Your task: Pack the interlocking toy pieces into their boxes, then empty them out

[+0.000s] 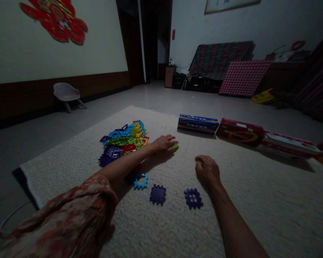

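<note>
My left hand (164,143) reaches across the mat with its fingers stretched out, open. A small green piece (176,146) shows at its fingertips, partly hidden under them; whether they touch cannot be told. My right hand (207,169) rests on the mat with its fingers curled in, and nothing shows in it. Nearest me lie a light-blue frame-shaped interlocking tile (141,181), a solid purple tile (158,195) and a purple tile with a window pattern (193,198), all apart. Left of my left hand is a heap of colourful interlocking tiles (123,138), partly behind my forearm.
Beyond my hands, a blue box (197,124), a dark red box (240,132) and a white-and-red box (288,144) stand in a row on the pale mat (258,200). A small child's chair (66,92) stands on the tiled floor at left.
</note>
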Available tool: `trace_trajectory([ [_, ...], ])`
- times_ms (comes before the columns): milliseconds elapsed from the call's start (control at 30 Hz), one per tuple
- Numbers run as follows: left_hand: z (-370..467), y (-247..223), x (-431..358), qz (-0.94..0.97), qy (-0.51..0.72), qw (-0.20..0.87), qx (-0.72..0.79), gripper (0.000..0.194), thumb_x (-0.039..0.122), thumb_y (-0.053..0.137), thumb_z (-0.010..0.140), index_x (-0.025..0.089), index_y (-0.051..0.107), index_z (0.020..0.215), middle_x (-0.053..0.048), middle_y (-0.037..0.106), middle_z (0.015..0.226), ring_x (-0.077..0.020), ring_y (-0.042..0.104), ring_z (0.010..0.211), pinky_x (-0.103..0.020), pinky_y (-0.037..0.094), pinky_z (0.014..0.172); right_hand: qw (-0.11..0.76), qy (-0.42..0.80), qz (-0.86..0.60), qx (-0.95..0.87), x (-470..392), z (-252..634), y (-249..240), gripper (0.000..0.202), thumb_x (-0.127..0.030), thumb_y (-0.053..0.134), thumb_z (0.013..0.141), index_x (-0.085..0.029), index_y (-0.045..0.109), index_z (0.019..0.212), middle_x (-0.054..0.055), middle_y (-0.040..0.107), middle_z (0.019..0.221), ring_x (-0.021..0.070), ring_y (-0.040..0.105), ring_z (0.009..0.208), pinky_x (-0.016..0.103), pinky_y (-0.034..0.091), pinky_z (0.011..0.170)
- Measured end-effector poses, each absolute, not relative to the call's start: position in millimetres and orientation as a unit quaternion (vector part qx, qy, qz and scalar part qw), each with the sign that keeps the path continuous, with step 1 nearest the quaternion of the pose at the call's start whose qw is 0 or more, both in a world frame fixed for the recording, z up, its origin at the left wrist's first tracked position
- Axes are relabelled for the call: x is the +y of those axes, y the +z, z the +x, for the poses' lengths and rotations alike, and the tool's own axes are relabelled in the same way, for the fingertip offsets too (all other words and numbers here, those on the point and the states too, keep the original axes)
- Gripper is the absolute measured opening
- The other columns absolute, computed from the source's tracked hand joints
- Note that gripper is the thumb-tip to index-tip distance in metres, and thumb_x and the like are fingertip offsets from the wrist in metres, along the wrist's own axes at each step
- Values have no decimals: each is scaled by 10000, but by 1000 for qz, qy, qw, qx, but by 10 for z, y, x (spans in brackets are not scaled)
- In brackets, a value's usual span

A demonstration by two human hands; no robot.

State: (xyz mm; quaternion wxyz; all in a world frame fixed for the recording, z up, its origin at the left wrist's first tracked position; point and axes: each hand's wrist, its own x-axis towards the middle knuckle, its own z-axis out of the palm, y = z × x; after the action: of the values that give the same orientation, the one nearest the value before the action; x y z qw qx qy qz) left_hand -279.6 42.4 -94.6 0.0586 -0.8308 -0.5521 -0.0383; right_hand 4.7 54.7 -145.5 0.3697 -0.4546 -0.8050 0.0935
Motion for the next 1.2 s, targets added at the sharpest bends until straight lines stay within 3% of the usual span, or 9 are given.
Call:
trace_trajectory([
  [200,-2918,-1084,217,-814,-50,69,-574,308,335,439,1017,259,653,1226,-86,635,1265,-230,579,1159,-363,482,943,380,90,-438,-810,534,58,-1472,266,-206,473,824,-190,721,919,110,737,1017,253,628,938,412,459,933],
  [300,-3282,-972,103,-766,-24,91,-635,286,311,465,1006,251,679,1186,-90,646,1233,-239,579,1158,-384,475,958,382,92,-442,-806,555,58,-1485,268,-214,472,819,-193,724,909,108,740,1005,252,631,931,409,462,924],
  [433,-3468,-781,-28,-715,-29,114,-689,307,236,482,980,171,695,1190,-170,638,1270,-314,541,1239,-482,463,1006,372,106,-457,-801,610,51,-1497,287,-224,479,805,-189,738,925,115,747,1013,257,640,937,411,473,920],
  [567,-3038,-689,-205,-724,-65,108,-678,419,283,495,998,190,592,1395,-156,545,1483,-318,464,1384,-492,432,1084,376,140,-461,-792,598,62,-1460,287,-233,497,799,-182,748,929,121,754,1019,252,652,942,408,486,932],
  [767,-2040,-827,-762,-854,-100,5,-510,402,450,485,1020,248,647,1327,-121,590,1462,-288,515,1372,-451,474,1049,380,183,-466,-778,300,224,-1415,317,-231,508,790,-154,750,981,136,753,1045,250,664,969,414,499,957],
  [1000,-1590,-925,-1193,-878,-82,-5,-471,546,552,536,968,277,537,1441,-127,508,1534,-326,490,1365,-465,458,1021,373,160,-470,-784,-144,479,-1414,304,-177,470,809,-154,743,939,138,743,1023,241,653,961,401,492,963],
  [1200,-1606,-987,-1305,-877,-92,18,-472,366,441,498,1002,287,597,1318,-75,636,1296,-251,558,1204,-403,433,957,392,135,-445,-794,-278,532,-1484,270,-155,455,786,-179,710,871,119,735,1018,238,635,981,409,479,976],
])
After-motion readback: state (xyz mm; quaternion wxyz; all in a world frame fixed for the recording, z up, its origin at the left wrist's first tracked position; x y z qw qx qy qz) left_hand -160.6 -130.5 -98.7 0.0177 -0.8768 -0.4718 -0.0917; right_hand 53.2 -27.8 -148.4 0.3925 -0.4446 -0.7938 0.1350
